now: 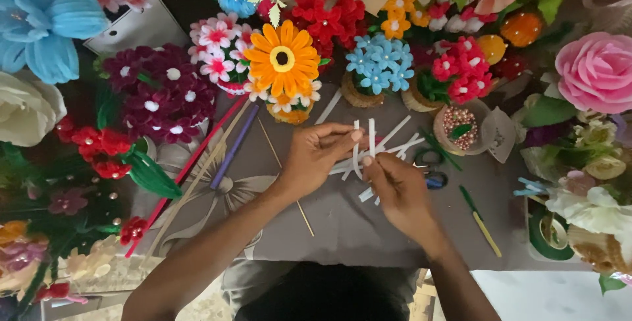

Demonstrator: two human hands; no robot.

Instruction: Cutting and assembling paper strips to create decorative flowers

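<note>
My left hand [315, 156] and my right hand [394, 188] meet over a brown table [342, 229], both pinching a small bundle of white pipe-cleaner strips [370, 136]. The left hand's thumb and fingers grip the strips from the left. From below, the right hand's fingertips hold their lower ends. More white strips [398, 146] lie fanned out on the table right behind the hands.
Handmade pipe-cleaner flowers crowd the table: an orange daisy [282, 61], blue blossoms [376, 64], dark maroon flowers [161, 94], a big pink rose [596, 71]. Long red, purple and tan sticks [224, 150] lie at left. Scissors [431, 169] and green tape [543, 232] sit at right.
</note>
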